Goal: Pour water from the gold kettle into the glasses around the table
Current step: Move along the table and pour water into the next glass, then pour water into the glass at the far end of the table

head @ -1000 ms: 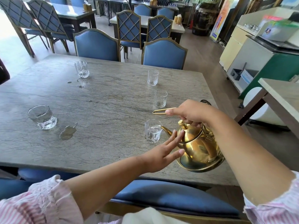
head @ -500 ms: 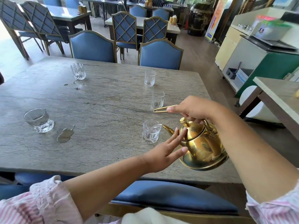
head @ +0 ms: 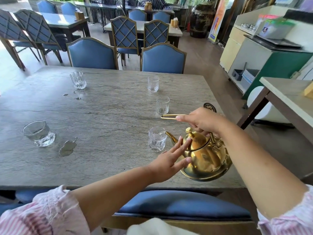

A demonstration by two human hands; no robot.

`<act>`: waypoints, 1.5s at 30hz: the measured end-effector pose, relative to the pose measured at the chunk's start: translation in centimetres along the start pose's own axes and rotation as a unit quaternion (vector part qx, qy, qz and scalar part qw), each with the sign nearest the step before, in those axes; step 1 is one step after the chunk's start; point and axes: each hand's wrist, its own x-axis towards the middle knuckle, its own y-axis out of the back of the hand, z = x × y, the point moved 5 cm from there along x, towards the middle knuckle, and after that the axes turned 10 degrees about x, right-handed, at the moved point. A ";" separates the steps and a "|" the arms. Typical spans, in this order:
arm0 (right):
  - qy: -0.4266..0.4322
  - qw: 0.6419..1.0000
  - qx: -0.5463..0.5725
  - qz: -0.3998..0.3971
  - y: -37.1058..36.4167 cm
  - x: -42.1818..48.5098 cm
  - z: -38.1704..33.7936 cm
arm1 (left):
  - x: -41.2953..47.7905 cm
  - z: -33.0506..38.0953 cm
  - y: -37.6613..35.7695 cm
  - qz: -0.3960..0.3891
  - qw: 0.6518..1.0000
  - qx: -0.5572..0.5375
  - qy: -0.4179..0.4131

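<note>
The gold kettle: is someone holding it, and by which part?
Yes. The right hand grips the gold kettle by its top handle, tilting its spout over a glass. The left hand rests flat fingers on the lid, gripping nothing.

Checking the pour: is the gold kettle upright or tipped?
Tipped. The gold kettle leans spout-down toward the nearest glass, its base lifted off the table.

No readable text; coaster (head: 210,106) mark blurred.
</note>
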 end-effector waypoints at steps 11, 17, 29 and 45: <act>0.021 0.958 0.273 0.086 3.4 -2.5 5.9 | 2.4 2.8 0.7 0.004 0.992 0.125 -0.012; 0.050 0.930 0.343 0.125 7.3 -3.4 9.2 | 5.9 6.1 -0.9 0.002 0.988 0.156 -0.017; 0.092 0.931 0.342 0.088 21.3 -5.2 19.0 | 17.9 16.3 -9.8 0.033 0.986 0.162 0.001; 0.106 0.934 0.331 0.087 33.4 1.6 28.0 | 32.2 20.3 -15.8 0.075 0.991 0.099 0.053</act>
